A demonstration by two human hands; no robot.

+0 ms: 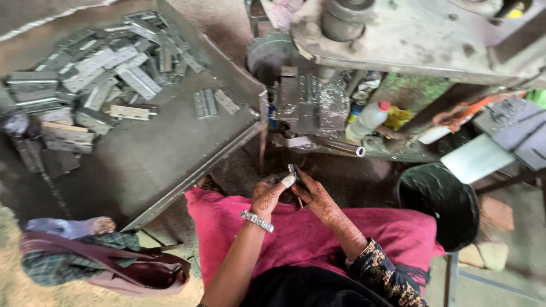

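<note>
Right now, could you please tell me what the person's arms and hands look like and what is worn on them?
Both hands carry dark patterned henna-style markings over the backs and fingers. The left hand has a silver studded bracelet at the wrist, with the forearm bare. The right hand ends a forearm bare up to a black sleeve with a pale floral print.

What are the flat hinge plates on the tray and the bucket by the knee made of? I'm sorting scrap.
Hinge plates: apparently steel, dull grey plated finish, with sharp stamped edges and faint glints. Tray: probably sheet steel, worn matte grey, with a folded rim. Bucket: looks like black plastic, dusty and speckled, though painted metal is possible.
</note>
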